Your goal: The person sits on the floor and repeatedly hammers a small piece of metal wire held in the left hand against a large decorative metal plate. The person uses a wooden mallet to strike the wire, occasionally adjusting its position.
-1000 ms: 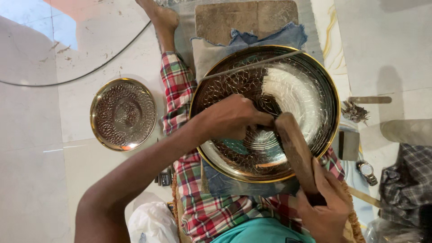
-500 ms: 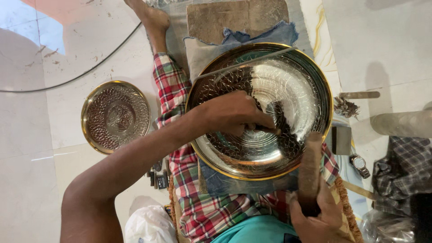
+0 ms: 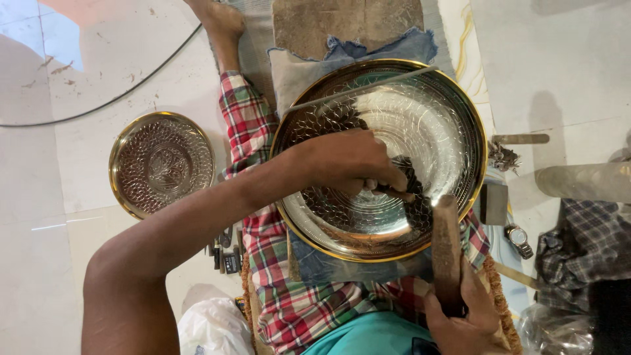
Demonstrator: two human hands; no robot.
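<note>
**Brass tray under punch and mallet — pattern partly laid**

Nearest the camera: right hand (image 3: 463, 314) clamped round the lower end of a wooden mallet (image 3: 447, 246), head raised toward the tray rim, just beside the punch tip. Seated on the floor, checked cloth (image 3: 286, 309) over the lap and down the outstretched leg.

Next out: left hand (image 3: 351, 161) closed on a small dark punch (image 3: 407, 190), fingers bunched tight, tip set down on the inner face of the large brass tray (image 3: 453, 98). Tray resting on the lap and on blue padding (image 3: 368, 49), tilted slightly, gold rim all round. A thin metal rod (image 3: 361, 89) lying across its upper part.

Progress, judged from the surface: dense dimpled texture filling the left portion and a band along the lower side; centre rings and the right half bright, only lightly lined. Roughly a part done, a good share of ground left to fill.

Further off: smaller patterned brass plate (image 3: 161, 163) on the floor at left, fully textured by the look of it. Small dark tools (image 3: 223, 253) by the thigh. A wristwatch (image 3: 519, 240) and a metal block (image 3: 493, 202) at right. Black cable (image 3: 98, 108) curving over the pale floor. Wooden board (image 3: 348, 23) beyond the tray.
</note>
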